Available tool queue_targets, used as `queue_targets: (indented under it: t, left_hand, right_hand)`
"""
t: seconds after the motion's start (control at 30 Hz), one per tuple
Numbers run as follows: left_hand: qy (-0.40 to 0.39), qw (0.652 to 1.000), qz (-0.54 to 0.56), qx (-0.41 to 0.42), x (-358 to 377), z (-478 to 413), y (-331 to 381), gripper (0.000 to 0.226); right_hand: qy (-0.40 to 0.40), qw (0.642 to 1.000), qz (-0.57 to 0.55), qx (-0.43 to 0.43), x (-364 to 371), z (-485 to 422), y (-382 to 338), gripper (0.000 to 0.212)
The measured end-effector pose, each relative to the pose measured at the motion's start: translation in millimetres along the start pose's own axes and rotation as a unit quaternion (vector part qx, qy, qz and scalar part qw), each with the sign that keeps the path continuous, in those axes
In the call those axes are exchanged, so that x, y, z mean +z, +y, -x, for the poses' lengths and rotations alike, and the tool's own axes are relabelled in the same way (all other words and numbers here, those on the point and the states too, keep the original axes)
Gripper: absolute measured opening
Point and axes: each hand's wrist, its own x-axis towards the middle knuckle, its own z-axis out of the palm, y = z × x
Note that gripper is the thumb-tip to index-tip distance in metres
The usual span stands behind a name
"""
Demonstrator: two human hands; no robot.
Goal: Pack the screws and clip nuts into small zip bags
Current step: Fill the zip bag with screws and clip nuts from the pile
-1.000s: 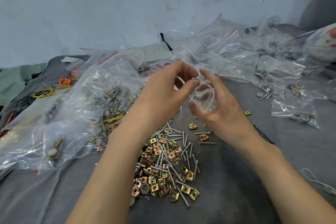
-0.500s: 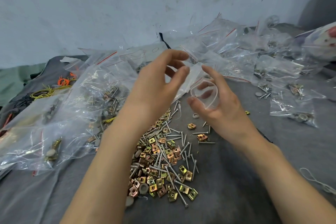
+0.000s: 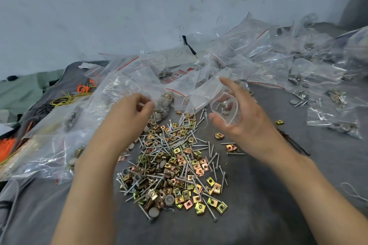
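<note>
Toward the left edge of the surface [image 3: 258, 205], large clear bags [image 3: 59, 131] in a heap. Just right of them, left hand [image 3: 129, 111], fingers curled toward the thumb; cannot tell whether pinching anything. Mid-surface, pile of screws and clip nuts [image 3: 171, 167]. Further right, right hand [image 3: 247, 125] cupping a small zip bag [image 3: 225, 109], mouth propped open, few pieces inside. Seemingly mid-filling; next, probably picking parts from the pile and dropping them in without spilling.
</note>
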Motion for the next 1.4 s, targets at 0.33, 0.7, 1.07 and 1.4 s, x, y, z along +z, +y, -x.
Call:
queue_targets:
  t: [0.33, 0.7, 1.07, 1.4]
  left_hand:
    - [-0.152, 0.975, -0.134, -0.089, 7, 15, -57, 0.022]
    - [-0.152, 0.962, -0.205, -0.095, 8, 17, -80, 0.019]
    - [-0.071, 0.991, -0.092, -0.068, 5, 19, -59, 0.01]
    - [-0.057, 0.948, 0.299, 0.092, 13, 20, 35, 0.026]
  right_hand:
    - [-0.027, 0.999, 0.032, -0.01, 15, 4, -8, 0.079]
    - [-0.038, 0.998, 0.041, -0.013, 11, 8, -11, 0.083]
    - [-0.044, 0.998, 0.052, -0.013, 11, 9, -14, 0.083]
    - [-0.046, 0.997, 0.063, -0.021, 17, 8, -13, 0.084]
